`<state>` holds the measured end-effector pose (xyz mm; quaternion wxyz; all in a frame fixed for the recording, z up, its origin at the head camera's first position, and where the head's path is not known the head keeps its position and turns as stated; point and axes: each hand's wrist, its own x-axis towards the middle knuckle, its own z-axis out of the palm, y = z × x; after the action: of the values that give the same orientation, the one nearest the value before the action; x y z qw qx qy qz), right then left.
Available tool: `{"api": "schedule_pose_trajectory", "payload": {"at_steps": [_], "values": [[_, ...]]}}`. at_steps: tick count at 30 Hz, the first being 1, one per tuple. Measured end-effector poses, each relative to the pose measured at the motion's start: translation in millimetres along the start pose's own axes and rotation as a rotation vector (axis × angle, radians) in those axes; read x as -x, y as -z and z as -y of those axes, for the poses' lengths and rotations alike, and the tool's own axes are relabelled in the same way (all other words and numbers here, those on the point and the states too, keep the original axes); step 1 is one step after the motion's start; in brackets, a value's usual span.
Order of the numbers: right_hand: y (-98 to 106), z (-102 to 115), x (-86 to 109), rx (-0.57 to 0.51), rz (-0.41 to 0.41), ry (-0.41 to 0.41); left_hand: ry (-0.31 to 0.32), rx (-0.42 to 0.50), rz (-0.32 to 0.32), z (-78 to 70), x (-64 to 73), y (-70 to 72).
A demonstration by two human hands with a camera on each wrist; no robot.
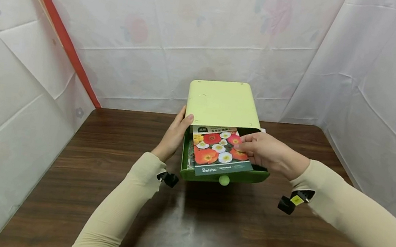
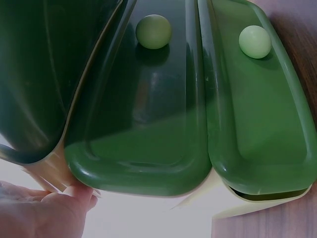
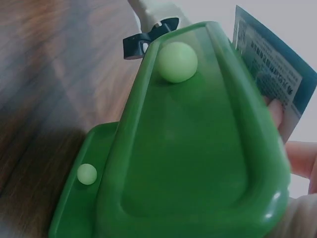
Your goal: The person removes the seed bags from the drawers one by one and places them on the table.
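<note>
A pale green drawer cabinet (image 1: 222,101) stands near the back of the table, its top drawer (image 1: 251,176) pulled out. Over the drawer's opening, a flower seed packet (image 1: 218,150) lies tilted, printed with red, orange and white blooms. My right hand (image 1: 272,151) pinches its right edge between thumb and fingers. The packet's printed back (image 3: 270,64) faces the right wrist view. Against the cabinet's left side rests my left hand (image 1: 174,135), fingers extended along the wall and thumb at the top front edge. Packet and hand hide most of the drawer's inside.
Two lower drawers sit pushed in, the middle one (image 2: 143,114) and the bottom one (image 2: 267,114), each with a round pale knob. The cabinet stands on a dark wooden table (image 1: 234,240). White cloth walls (image 1: 156,40) close off the back and both sides.
</note>
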<state>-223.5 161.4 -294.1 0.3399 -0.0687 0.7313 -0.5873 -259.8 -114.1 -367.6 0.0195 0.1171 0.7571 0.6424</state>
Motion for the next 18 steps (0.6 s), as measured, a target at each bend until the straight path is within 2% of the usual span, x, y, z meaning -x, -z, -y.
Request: {"api": "schedule_pose_trajectory", "payload": {"at_steps": [8,13,15,18], "values": [[1.7,4.7,16.4,0.011,0.073,-0.008,0.013,-0.009,0.0,-0.6,-0.6,0.3],[1.7,7.4,24.5,0.033,0.05,-0.058,0.038,-0.005,0.018,-9.8,2.5,0.5],[1.6,7.6,28.0,0.033,0.061,-0.065,0.043,-0.005,0.023,-15.3,5.1,0.0],[1.2,7.7,33.4,0.024,0.101,-0.053,0.036,-0.005,0.024,-15.3,4.8,0.1]]}}
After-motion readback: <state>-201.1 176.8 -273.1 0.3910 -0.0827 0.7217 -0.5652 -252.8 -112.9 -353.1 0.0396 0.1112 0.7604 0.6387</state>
